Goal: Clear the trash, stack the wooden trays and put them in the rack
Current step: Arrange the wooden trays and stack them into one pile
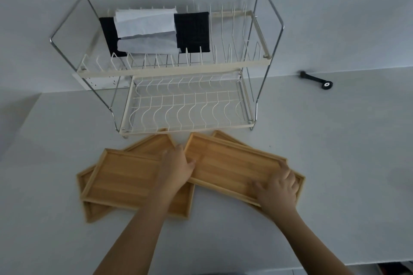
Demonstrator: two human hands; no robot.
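Several wooden trays lie on the white table in front of a two-tier wire rack (178,69). On the right, the top tray (232,163) rests askew on another tray (300,179). My left hand (176,167) grips its left end and my right hand (277,190) grips its near right corner. On the left, one tray (120,176) lies over two more trays (152,144) beneath it. The rack's lower tier (187,105) holds nothing.
White paper (145,22) and a black cloth (193,31) lie on the rack's upper tier. A small black tool (317,79) lies at the back right by the wall. The table's left edge (20,123) runs diagonally.
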